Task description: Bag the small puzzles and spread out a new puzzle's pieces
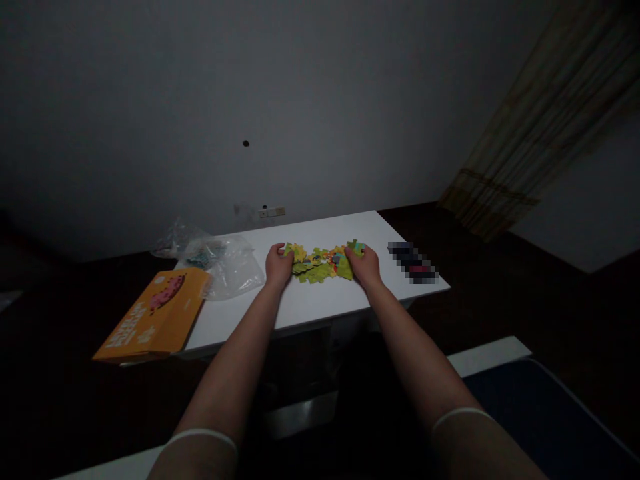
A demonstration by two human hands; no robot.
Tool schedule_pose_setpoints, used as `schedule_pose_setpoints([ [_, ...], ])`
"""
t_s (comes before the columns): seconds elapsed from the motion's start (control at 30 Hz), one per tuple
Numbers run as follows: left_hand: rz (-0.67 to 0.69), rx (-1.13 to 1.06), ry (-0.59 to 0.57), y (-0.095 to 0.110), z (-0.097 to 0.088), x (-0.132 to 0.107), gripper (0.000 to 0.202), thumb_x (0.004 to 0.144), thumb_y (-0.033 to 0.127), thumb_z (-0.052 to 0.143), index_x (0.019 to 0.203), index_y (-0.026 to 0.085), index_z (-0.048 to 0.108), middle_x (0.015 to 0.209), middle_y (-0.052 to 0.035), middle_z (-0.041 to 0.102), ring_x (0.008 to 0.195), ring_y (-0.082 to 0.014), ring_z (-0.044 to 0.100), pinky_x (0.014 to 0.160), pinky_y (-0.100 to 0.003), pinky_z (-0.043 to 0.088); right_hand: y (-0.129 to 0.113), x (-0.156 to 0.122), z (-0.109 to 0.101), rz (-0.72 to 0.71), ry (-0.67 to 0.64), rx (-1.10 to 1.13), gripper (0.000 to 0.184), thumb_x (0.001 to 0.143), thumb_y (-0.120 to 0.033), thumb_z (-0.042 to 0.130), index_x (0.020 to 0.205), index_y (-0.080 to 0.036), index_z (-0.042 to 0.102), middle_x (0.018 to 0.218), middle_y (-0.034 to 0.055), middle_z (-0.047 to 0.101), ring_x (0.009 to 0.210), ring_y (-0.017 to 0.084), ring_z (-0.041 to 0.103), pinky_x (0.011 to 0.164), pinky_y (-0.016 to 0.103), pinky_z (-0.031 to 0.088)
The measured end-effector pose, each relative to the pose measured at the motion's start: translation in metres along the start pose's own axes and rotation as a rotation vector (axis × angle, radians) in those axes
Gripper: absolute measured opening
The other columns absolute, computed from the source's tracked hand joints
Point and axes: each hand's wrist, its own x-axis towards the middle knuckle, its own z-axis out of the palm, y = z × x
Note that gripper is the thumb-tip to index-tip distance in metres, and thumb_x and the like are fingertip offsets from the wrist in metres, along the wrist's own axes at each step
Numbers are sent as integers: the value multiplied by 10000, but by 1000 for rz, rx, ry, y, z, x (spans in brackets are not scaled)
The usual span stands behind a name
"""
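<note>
On the table [320, 301], puzzle pieces [320, 272] seem inside all edges.

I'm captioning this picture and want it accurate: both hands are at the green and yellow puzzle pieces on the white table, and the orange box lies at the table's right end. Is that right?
Not quite: the head view shows the orange box at the table's left end. The left hand and right hand are indeed at the puzzle pieces on the white table.
</note>
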Motion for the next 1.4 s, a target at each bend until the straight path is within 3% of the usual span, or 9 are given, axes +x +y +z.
schedule_pose_setpoints([
  [0.17,93,153,-85,9,-9,-8,343,980,305,721,1317,245,729,1211,-81,799,1004,-257,752,909,-362,557,-2,-1,-1,17,89,-2,464,859,-668,761,1049,-254,679,982,96,806,895,307,737,846,429,577],
  [0.33,146,319,-130,20,-15,-22,412,972,295,703,1381,251,721,1317,-153,776,1279,-389,667,986,-474,552,1,-2,0,3,88,-27,478,858,-580,784,1189,-262,654,1032,82,794,936,305,734,865,423,560],
  [0.63,289,794,-241,40,-26,-44,400,1045,397,582,1378,208,695,1419,-238,643,1375,-429,551,983,-506,591,5,3,7,-115,-37,-210,160,822,-397,694,890,-254,717,957,85,729,927,302,674,882,431,544],
  [0.87,220,871,-279,64,-33,-56,584,1060,523,558,1528,176,609,1546,-275,609,1402,-474,571,1107,-629,527,10,6,7,-198,-86,-176,200,796,-292,604,896,-244,770,1055,109,729,1051,317,681,1016,471,554],
  [0.97,265,867,-380,68,-23,-54,810,1044,709,525,1675,201,510,1768,-269,433,1597,-526,408,1251,-743,372,12,8,6,-221,-101,-161,265,808,-282,569,946,-231,790,1093,126,740,1118,333,677,1071,502,545],
  [1.03,295,831,-517,64,-12,-50,990,978,853,532,1771,278,387,1895,-200,213,1715,-537,206,1308,-794,245,13,8,6,-238,-115,-159,303,830,-289,552,984,-219,804,1126,141,752,1157,348,671,1114,541,527],
  [1.1,303,802,-615,57,0,-48,1101,915,942,540,1803,333,314,1923,-157,112,1752,-523,92,1325,-818,169,13,6,6,-261,-135,-161,347,859,-306,552,1058,-210,820,1206,155,761,1234,363,657,1178,581,489],
  [1.2,349,771,-617,48,13,-49,1067,923,917,570,1777,307,378,1896,-179,230,1752,-493,146,1341,-806,146,12,4,6,-309,-202,-161,414,882,-361,628,1226,-239,824,1414,147,731,1426,377,584,1280,609,412],
  [1.4,463,550,-498,48,12,-56,450,1018,468,720,1422,270,726,1599,-168,654,1561,-410,522,1297,-601,397,11,-5,-2,-472,-500,-204,691,879,-523,826,1520,-296,699,1732,152,518,1669,411,374,1375,657,272],
])
